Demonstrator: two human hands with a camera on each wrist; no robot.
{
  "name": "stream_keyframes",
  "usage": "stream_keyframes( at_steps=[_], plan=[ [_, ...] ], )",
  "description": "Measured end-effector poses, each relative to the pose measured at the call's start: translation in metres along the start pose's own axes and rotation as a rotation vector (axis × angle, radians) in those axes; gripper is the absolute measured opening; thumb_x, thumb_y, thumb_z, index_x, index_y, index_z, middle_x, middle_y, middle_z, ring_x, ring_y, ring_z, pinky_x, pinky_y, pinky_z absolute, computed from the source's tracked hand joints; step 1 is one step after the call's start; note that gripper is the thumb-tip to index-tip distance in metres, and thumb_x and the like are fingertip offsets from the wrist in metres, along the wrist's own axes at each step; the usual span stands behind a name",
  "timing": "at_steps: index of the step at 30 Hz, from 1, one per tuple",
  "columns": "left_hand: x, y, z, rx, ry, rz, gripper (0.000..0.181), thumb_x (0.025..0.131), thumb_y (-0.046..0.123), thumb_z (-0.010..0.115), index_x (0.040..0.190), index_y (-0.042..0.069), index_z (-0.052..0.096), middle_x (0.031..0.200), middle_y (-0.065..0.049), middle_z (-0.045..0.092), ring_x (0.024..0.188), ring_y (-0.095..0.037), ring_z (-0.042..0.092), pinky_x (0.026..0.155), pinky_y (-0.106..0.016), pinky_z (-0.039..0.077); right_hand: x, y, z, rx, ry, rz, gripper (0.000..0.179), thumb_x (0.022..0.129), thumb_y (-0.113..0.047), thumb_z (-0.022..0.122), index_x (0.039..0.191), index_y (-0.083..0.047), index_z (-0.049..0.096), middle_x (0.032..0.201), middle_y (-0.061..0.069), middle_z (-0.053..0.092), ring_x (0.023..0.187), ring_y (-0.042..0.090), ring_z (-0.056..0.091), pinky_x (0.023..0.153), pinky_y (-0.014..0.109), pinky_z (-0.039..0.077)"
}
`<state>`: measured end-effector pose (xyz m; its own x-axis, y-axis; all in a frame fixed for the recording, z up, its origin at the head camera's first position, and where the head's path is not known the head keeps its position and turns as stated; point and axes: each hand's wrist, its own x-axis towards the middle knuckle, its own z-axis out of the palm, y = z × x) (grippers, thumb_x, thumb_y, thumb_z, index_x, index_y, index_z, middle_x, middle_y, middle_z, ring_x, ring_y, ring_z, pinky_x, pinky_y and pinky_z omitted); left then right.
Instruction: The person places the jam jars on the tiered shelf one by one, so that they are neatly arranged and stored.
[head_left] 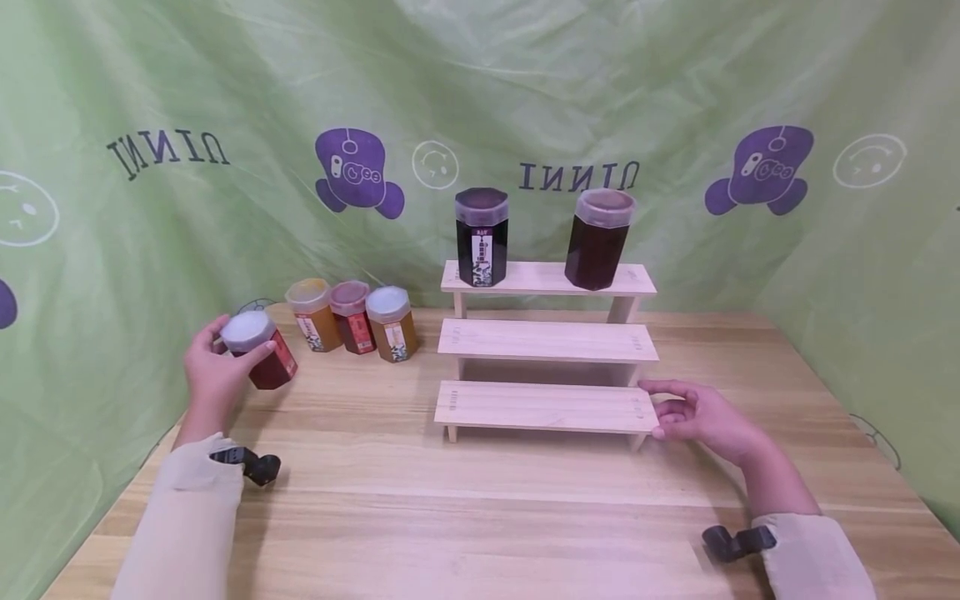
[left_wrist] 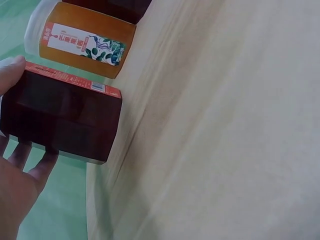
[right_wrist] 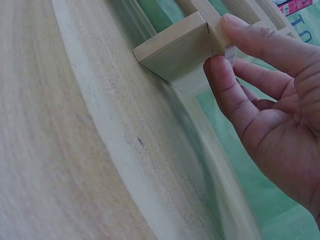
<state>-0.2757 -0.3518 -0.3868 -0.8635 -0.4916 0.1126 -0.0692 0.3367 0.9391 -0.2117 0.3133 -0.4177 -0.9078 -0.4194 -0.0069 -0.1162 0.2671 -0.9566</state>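
My left hand grips a dark red jar with a white lid, thumb on one side and fingers on the other. The left wrist view shows this jar close up with a red label; whether its base touches the table is unclear. At the right end of a three-step wooden display stand, my right hand holds the lowest step between thumb and fingers. In the right wrist view the thumb and a fingertip meet the corner of the stand. Two dark jars, one purple-lidded and one pale-lidded, stand on the top step.
To the right of the held jar, a yellow-lidded amber jar, a red-lidded jar and a white-lidded amber jar stand in a row on the wooden table. Green printed cloth hangs behind and at both sides.
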Motion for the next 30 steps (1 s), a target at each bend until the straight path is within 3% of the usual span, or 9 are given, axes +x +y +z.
stream_keyframes(
  at_steps=[7, 14, 24, 30],
  plan=[
    [-0.005, 0.002, 0.0, -0.003, -0.007, -0.024, 0.092, 0.076, 0.03, 0.085, 0.152, 0.02, 0.034, 0.15, -0.011, 0.041, 0.13, -0.019, 0.042, 0.107, -0.034, 0.04, 0.0, -0.001, 0.0, -0.01, 0.02, 0.01, 0.075, 0.079, 0.005, 0.074, 0.141, 0.016, 0.034, 0.118, 0.027, 0.058, 0.098, 0.016, 0.065, 0.082, 0.029, 0.057],
    [-0.012, 0.004, 0.001, -0.176, 0.044, -0.109, 0.093, 0.067, 0.018, 0.091, 0.147, 0.021, 0.044, 0.139, -0.008, 0.046, 0.124, -0.016, 0.044, 0.108, -0.031, 0.039, 0.0, -0.001, 0.001, -0.016, 0.022, 0.02, 0.076, 0.079, 0.003, 0.075, 0.141, 0.015, 0.035, 0.118, 0.028, 0.058, 0.099, 0.016, 0.064, 0.082, 0.028, 0.056],
    [-0.025, 0.003, 0.007, -0.23, 0.085, -0.117, 0.091, 0.065, 0.017, 0.092, 0.145, 0.022, 0.047, 0.14, -0.008, 0.046, 0.124, -0.018, 0.044, 0.106, -0.031, 0.041, 0.0, -0.003, 0.001, -0.016, 0.01, 0.007, 0.075, 0.08, 0.002, 0.075, 0.141, 0.015, 0.034, 0.119, 0.029, 0.057, 0.099, 0.015, 0.064, 0.082, 0.03, 0.057],
    [-0.033, 0.005, 0.012, -0.242, 0.075, -0.122, 0.091, 0.062, 0.015, 0.094, 0.142, 0.021, 0.05, 0.138, -0.009, 0.049, 0.123, -0.017, 0.047, 0.103, -0.026, 0.043, 0.0, -0.003, 0.002, -0.011, 0.025, 0.032, 0.075, 0.079, 0.002, 0.076, 0.141, 0.013, 0.036, 0.122, 0.026, 0.057, 0.1, 0.015, 0.064, 0.08, 0.03, 0.057]
  ],
)
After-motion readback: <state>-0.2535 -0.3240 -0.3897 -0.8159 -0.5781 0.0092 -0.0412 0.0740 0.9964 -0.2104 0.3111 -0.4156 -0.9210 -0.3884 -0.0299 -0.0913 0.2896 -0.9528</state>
